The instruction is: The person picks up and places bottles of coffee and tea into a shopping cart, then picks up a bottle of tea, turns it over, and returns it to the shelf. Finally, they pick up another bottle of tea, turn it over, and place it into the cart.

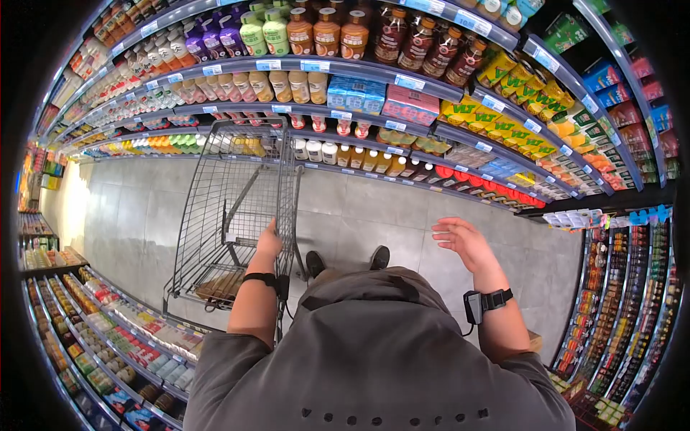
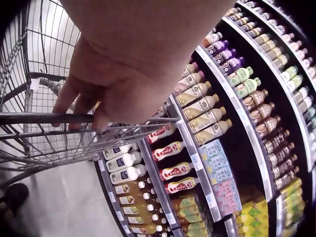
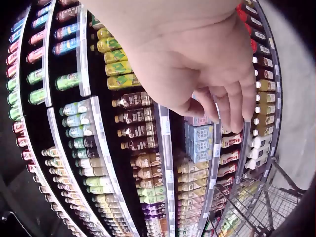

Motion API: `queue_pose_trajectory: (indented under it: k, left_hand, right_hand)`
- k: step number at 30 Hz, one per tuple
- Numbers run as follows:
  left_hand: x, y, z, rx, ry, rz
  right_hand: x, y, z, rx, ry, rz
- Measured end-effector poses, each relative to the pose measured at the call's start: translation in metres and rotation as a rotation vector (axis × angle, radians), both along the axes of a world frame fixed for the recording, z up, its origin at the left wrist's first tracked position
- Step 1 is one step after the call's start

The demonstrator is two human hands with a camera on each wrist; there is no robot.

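Observation:
My left hand (image 1: 269, 244) grips the side rim of a wire shopping cart (image 2: 29, 118), its fingers curled over the grey bar in the left wrist view. Inside the cart's far-left end in the head view lies a brown package (image 1: 219, 284). The right hand (image 1: 463, 244) hovers over the floor on the right, holding nothing. Its fingers are loosely bent in the right wrist view, where they overlap shelved blue cartons (image 3: 200, 143). Each wrist carries a black strap with a small camera.
Curved shelves ahead bear bottles, such as dark brown ones (image 1: 392, 36), blue boxes (image 1: 356, 93) and yellow VLT packs (image 1: 503, 129). More stocked shelves (image 1: 611, 287) stand on the right and at the lower left. Grey tiled floor (image 1: 352, 208) lies between, with my shoes (image 1: 381, 257) on it.

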State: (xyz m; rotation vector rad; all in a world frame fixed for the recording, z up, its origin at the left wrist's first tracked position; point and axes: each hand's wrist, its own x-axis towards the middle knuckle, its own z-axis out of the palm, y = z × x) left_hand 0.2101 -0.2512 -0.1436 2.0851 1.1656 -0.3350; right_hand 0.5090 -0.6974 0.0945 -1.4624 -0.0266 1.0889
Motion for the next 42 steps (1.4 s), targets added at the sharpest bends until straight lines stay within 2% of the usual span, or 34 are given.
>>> queue_pose_trajectory:
  k: [6, 9, 12, 17, 18, 21, 25, 27, 29, 31, 32, 35, 37, 40, 42]
  left_hand:
    - [0.036, -0.050, 0.032, 0.030, 0.107, 0.056]
    - [0.030, -0.048, -0.004, 0.082, 0.085, 0.109]
    - [0.037, -0.054, 0.003, 0.130, 0.177, 0.096]
    - [0.041, -0.064, 0.000, 0.153, 0.163, 0.135]
    - [0.048, -0.071, 0.015, 0.084, 0.170, 0.214]
    - [0.063, -0.086, 0.041, 0.008, 0.161, 0.279]
    - [0.072, -0.092, 0.033, 0.044, 0.201, 0.291]
    - [0.072, -0.098, 0.030, 0.085, 0.217, 0.258]
    - [0.061, -0.090, 0.003, 0.087, 0.238, 0.227]
    - [0.047, -0.079, -0.027, 0.202, 0.199, 0.001]
    - [0.046, -0.074, -0.028, 0.153, 0.228, -0.038]
    - [0.067, -0.079, 0.015, 0.032, 0.347, 0.038]
    - [0.079, -0.074, 0.035, 0.083, 0.315, 0.035]
    - [0.104, -0.061, 0.065, 0.301, 0.094, 0.093]
    - [0.124, -0.053, 0.083, 0.430, -0.077, 0.056]
  right_hand:
    - [0.042, -0.059, 0.004, -0.003, 0.016, -0.065]
    - [0.064, -0.089, 0.001, 0.011, 0.028, -0.098]
    - [0.082, -0.114, -0.008, 0.008, 0.050, -0.091]
    - [0.102, -0.137, -0.019, 0.007, 0.060, -0.084]
    - [0.104, -0.139, -0.019, 0.007, 0.062, -0.081]
    - [0.108, -0.145, -0.015, 0.033, 0.065, -0.086]
    - [0.112, -0.159, -0.015, 0.034, 0.053, -0.134]
    - [0.116, -0.168, -0.017, 0.038, 0.057, -0.147]
    - [0.123, -0.176, -0.018, 0.037, 0.044, -0.159]
    - [0.130, -0.179, -0.013, 0.052, 0.030, -0.171]
    - [0.133, -0.180, -0.011, 0.058, 0.024, -0.183]
    - [0.141, -0.178, -0.008, 0.084, 0.011, -0.216]
    - [0.147, -0.171, -0.008, 0.107, 0.004, -0.211]
    - [0.152, -0.156, -0.011, 0.133, -0.008, -0.186]
    - [0.153, -0.143, -0.013, 0.139, -0.011, -0.160]
